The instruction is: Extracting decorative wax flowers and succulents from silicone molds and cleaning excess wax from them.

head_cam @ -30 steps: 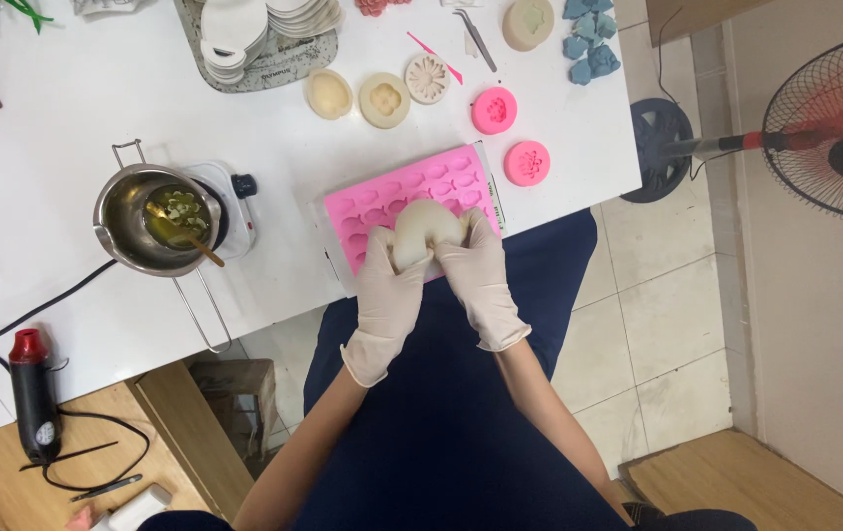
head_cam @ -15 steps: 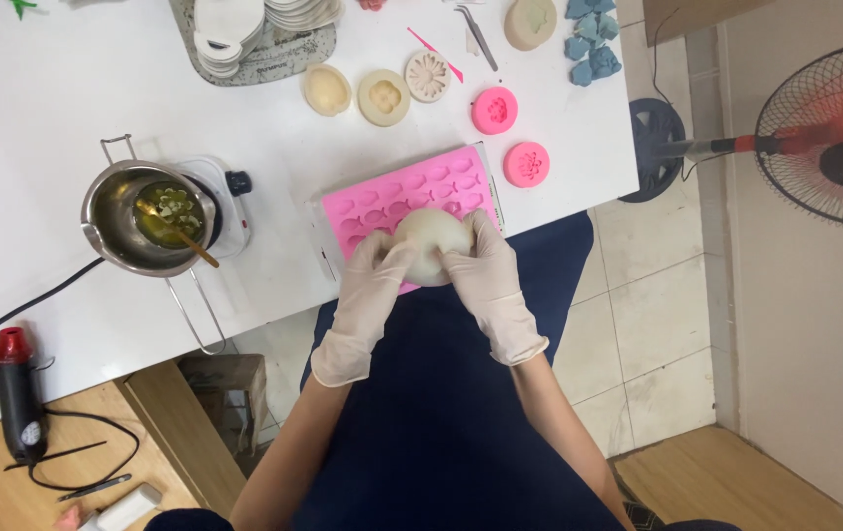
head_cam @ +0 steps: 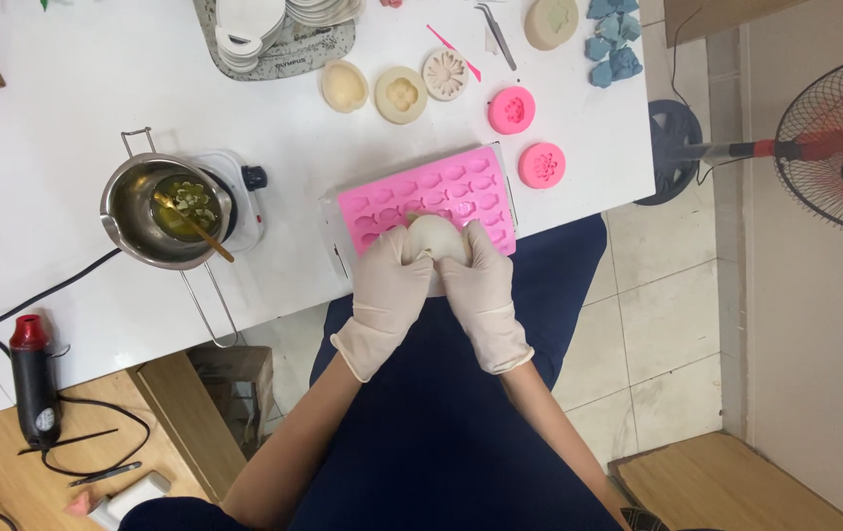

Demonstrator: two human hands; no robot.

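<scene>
Head view: left hand (head_cam: 392, 295) and right hand (head_cam: 480, 295), both gloved, clamped together around cream mould (head_cam: 434, 236), held over near edge of pink tray (head_cam: 421, 192) on white table (head_cam: 67, 98). Steel pot (head_cam: 151, 211) on small heater at left, well apart.

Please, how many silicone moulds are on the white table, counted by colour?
Pink rectangular tray mould: 1
Pink round moulds: 2
Cream round moulds: 4
Cream mould held in both gloved hands: 1
Total: 8
</scene>
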